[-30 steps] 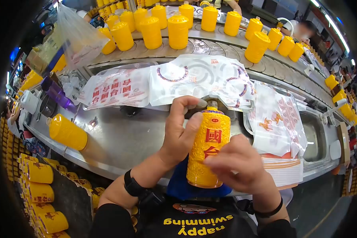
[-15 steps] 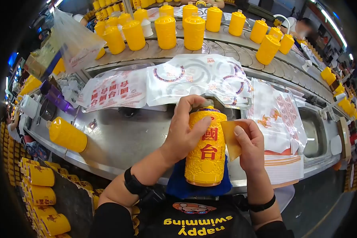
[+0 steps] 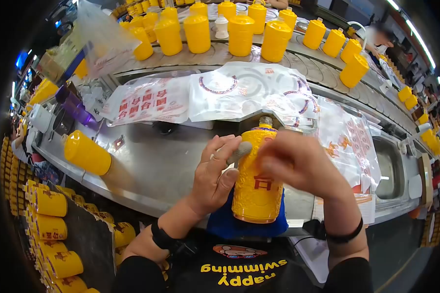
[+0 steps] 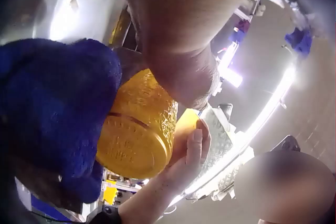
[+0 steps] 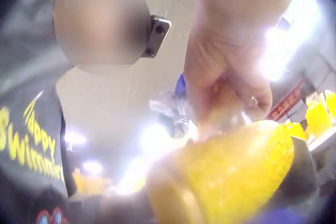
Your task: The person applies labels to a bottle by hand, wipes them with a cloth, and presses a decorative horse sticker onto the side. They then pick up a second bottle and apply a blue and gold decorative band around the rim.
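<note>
A yellow embossed bottle with red characters lies tilted on a blue cloth, its neck pointing away from me. My left hand is at the bottle's left side, its fingers extended. A grey finger cot on one of them is against the bottle's upper side. My right hand, blurred in the head view, is over the upper right of the bottle and hides part of the lettering. In the left wrist view its thumb and fingers pinch a flat amber square beside the bottle.
Transfer sheets with printed rings and red characters lie behind the bottle, more sheets to the right by a sink. Another yellow bottle lies at left. Several yellow bottles stand on a conveyor. Boxes of bottles are lower left.
My right hand, which held the amber square out at the bottle's right, has moved left over its upper part. My left hand has come down from the neck to the side. Conveyor bottles have shifted right.
</note>
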{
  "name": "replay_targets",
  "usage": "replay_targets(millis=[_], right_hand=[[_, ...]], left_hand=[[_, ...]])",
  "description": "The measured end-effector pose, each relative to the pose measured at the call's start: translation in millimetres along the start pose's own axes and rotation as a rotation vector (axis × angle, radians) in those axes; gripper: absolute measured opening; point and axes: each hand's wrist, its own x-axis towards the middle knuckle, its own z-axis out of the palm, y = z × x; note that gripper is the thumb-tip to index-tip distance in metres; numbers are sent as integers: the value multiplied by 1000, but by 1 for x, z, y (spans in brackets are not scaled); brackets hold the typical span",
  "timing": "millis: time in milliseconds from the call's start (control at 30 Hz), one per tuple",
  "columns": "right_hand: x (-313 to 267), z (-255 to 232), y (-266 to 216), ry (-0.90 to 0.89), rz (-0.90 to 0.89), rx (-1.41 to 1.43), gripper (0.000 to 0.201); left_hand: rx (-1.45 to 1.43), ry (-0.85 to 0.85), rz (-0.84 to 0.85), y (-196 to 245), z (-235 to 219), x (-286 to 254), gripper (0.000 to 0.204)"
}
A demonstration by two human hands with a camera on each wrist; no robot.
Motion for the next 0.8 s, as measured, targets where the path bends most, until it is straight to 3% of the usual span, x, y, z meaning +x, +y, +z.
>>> replay_targets(millis=[33, 67, 167, 233, 300, 333, 433, 567, 667, 767, 800], right_hand=[[11, 0, 5, 5, 62, -16, 16], [19, -2, 11, 108, -50, -182, 15], [19, -4, -9, -153, -81, -76, 15], [15, 2, 5, 183, -1, -175, 14], [2, 0, 8, 311, 278, 77, 13], [-10, 3, 6, 314, 359, 418, 16], [-37, 30, 11, 411, 418, 672, 18], [-51, 45, 26, 500, 447, 647, 15], [-50, 41, 23, 604, 230, 248, 14], [-51, 21, -1, 327, -291, -374, 23], [-55, 16, -11, 201, -277, -260, 27]], left_hand=[[-35, 30, -64, 2, 2, -3, 49], [-23, 53, -94, 1, 2, -6, 44], [-272, 128, -336, 1, 10, -11, 37], [-355, 133, -349, -2, 15, -2, 38], [-451, 123, -381, -5, 21, 13, 41], [-507, 103, -416, -5, 25, 19, 44], [-530, -4, -487, -9, 38, 28, 54], [-647, -82, -527, -10, 42, 27, 52], [-750, -66, -531, -8, 42, 28, 50], [-769, -68, -511, -10, 42, 28, 48], [-757, -62, -490, -12, 43, 28, 47]])
